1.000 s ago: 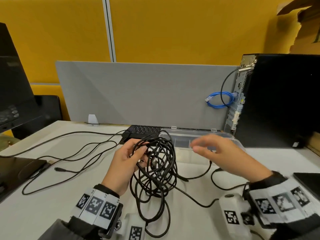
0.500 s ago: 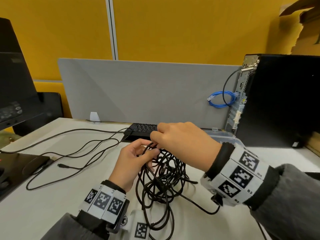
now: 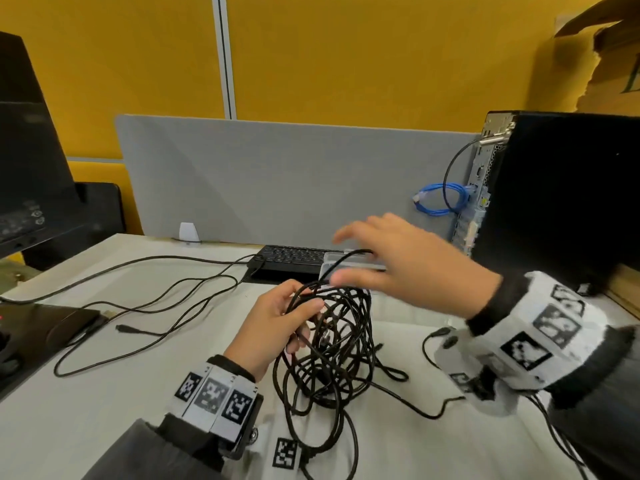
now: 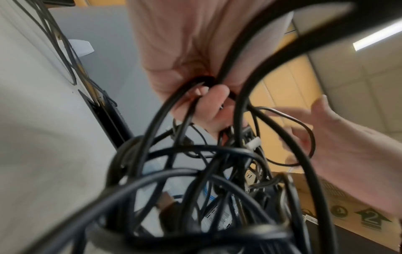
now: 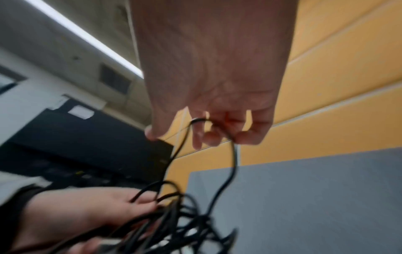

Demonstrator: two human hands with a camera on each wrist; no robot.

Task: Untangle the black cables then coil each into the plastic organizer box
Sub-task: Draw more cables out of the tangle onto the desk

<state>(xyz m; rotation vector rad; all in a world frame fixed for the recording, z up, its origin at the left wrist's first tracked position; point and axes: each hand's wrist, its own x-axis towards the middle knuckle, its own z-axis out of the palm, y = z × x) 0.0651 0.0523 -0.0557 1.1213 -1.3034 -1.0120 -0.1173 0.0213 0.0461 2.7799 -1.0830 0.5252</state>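
Left hand (image 3: 273,327) at centre frame, fingers curled tight around the top of the tangled black cables (image 3: 329,355), bundle hanging to the table (image 3: 104,410) just right of it. Right hand (image 3: 398,268) raised above the tangle, blurred, one loop hooked over bent fingers (image 5: 208,135). Plastic organizer box (image 3: 337,263) behind, mostly hidden.

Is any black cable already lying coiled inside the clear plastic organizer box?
No: the clear plastic organizer box shows no coil, and the black cables hang tangled from the left hand.
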